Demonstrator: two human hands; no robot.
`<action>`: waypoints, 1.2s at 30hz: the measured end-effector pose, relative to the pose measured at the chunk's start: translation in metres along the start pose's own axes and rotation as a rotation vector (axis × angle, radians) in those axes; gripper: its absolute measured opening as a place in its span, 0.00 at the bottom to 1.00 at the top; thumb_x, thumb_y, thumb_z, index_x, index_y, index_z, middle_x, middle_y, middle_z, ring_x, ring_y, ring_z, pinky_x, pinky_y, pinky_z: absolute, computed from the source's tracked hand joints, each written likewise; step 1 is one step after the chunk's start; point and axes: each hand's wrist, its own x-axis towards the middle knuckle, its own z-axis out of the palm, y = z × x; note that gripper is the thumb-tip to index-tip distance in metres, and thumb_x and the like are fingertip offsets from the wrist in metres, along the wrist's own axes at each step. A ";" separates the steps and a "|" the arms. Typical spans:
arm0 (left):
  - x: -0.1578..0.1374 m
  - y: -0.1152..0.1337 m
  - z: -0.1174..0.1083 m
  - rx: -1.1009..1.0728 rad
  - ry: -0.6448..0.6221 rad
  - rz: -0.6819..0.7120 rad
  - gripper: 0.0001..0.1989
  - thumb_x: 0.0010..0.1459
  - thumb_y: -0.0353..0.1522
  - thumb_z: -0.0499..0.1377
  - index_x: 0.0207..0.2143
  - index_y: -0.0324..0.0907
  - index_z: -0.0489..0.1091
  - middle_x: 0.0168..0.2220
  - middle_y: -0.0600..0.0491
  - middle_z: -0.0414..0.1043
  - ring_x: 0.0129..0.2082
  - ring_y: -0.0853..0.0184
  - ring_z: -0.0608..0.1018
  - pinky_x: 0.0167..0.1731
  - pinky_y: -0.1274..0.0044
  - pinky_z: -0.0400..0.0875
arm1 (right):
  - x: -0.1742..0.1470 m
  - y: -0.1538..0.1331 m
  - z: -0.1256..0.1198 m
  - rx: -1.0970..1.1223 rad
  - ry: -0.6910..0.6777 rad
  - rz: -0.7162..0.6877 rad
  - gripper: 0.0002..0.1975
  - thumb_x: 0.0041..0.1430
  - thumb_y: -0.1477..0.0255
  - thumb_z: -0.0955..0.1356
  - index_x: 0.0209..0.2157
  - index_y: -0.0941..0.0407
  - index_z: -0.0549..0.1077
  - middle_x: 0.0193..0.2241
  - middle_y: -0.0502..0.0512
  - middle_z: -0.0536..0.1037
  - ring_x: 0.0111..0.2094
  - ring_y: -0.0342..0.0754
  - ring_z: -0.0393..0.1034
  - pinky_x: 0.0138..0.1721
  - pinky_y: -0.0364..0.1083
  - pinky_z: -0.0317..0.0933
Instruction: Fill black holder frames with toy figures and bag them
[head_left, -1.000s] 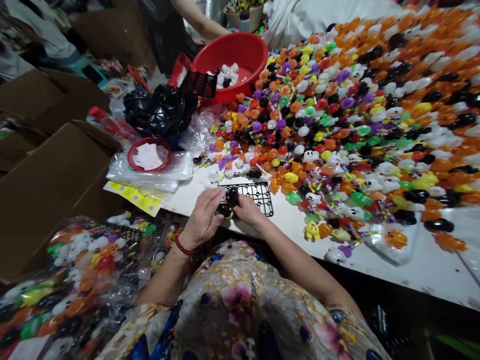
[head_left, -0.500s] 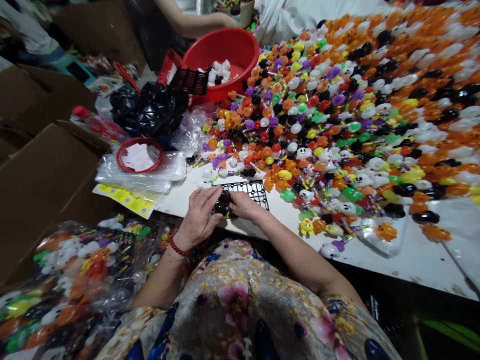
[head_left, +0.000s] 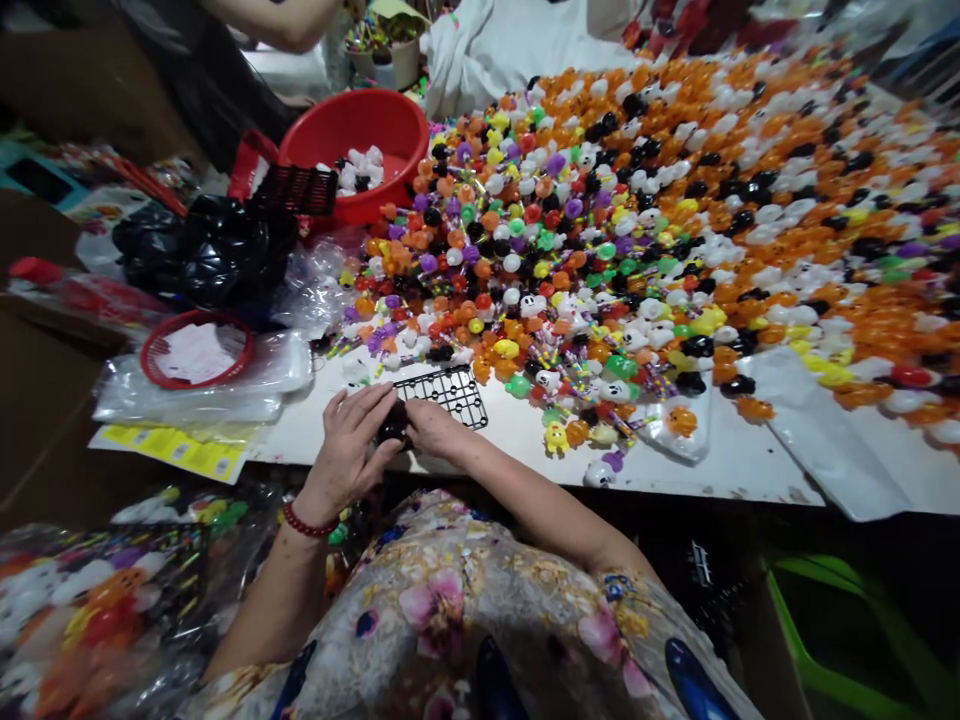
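Wht tbl (head_left: 291, 436) — heap of multicol. toys (head_left: 600, 262), blk grid (head_left: 459, 390), clr bags (head_left: 232, 401).

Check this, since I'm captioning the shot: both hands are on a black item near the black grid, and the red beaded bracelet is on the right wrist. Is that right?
Not quite: the head view shows the red beaded bracelet on the wrist of the left hand, not the right hand. Both hands are on a black item near the black grid.

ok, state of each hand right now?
Left hand: closed around a black piece, thumb and fingers on it.
Right hand: at the same piece, fingertips hidden; whether it grips can't be told.
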 end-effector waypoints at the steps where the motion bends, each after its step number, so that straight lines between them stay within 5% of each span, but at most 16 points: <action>1: 0.000 0.001 0.000 -0.001 -0.008 -0.007 0.27 0.67 0.42 0.47 0.66 0.47 0.55 0.60 0.45 0.67 0.60 0.57 0.69 0.63 0.60 0.51 | -0.001 0.001 0.001 0.004 0.004 0.007 0.13 0.55 0.82 0.64 0.42 0.60 0.75 0.38 0.58 0.80 0.37 0.49 0.73 0.38 0.43 0.64; 14: -0.003 0.000 -0.005 -0.042 -0.073 -0.056 0.29 0.69 0.45 0.40 0.67 0.44 0.53 0.62 0.43 0.63 0.63 0.58 0.65 0.65 0.60 0.48 | 0.009 -0.002 -0.015 -0.102 -0.141 0.056 0.11 0.55 0.79 0.65 0.39 0.57 0.76 0.37 0.58 0.81 0.39 0.51 0.74 0.35 0.43 0.60; 19: -0.002 -0.001 -0.001 -0.059 -0.065 -0.057 0.30 0.69 0.46 0.39 0.68 0.44 0.51 0.62 0.43 0.64 0.63 0.58 0.65 0.65 0.60 0.48 | 0.007 -0.002 -0.011 -0.190 -0.193 -0.072 0.13 0.57 0.78 0.64 0.42 0.60 0.76 0.42 0.61 0.79 0.42 0.53 0.73 0.40 0.46 0.59; 27: -0.003 -0.001 -0.007 -0.042 -0.063 -0.055 0.29 0.68 0.45 0.42 0.67 0.46 0.53 0.61 0.44 0.66 0.61 0.56 0.66 0.64 0.59 0.51 | -0.001 -0.004 0.003 -0.213 -0.115 -0.084 0.08 0.60 0.75 0.66 0.41 0.60 0.75 0.40 0.61 0.77 0.44 0.53 0.69 0.48 0.51 0.56; 32: -0.007 -0.003 -0.011 -0.074 0.047 -0.064 0.27 0.68 0.46 0.42 0.67 0.51 0.54 0.62 0.46 0.63 0.63 0.55 0.65 0.63 0.58 0.55 | -0.055 0.015 -0.032 -0.218 0.199 -0.028 0.15 0.60 0.74 0.69 0.49 0.59 0.73 0.47 0.60 0.75 0.49 0.50 0.68 0.50 0.45 0.61; 36: -0.010 -0.003 -0.012 -0.082 0.127 -0.112 0.27 0.68 0.47 0.41 0.66 0.52 0.56 0.62 0.46 0.63 0.64 0.54 0.63 0.62 0.57 0.57 | -0.119 0.055 -0.078 -0.377 0.448 0.226 0.14 0.62 0.80 0.61 0.45 0.60 0.74 0.45 0.69 0.73 0.47 0.59 0.66 0.49 0.56 0.60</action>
